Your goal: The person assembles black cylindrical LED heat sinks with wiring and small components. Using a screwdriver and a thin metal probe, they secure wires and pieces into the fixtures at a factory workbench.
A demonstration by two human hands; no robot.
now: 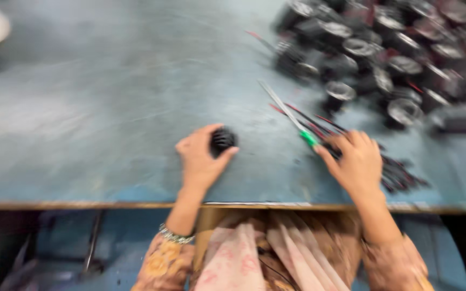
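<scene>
While the left hand [200, 159] pinches a small black ribbed part [223, 139] between thumb and fingers on the blue table [93, 124], the right hand [357, 161] lies fingers-down on red-black wires [400, 175]. Green-handled tool [289, 116] at its fingertips, grip unclear. Pile of black parts [384, 54] beyond the right hand.

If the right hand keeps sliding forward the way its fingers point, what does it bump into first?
Probably the thin tool with the green handle. The right hand already has its fingertips by the green end, among the red and black wires. Farther along lies the pile of round black parts. The picture is blurry, so this is uncertain.
</scene>
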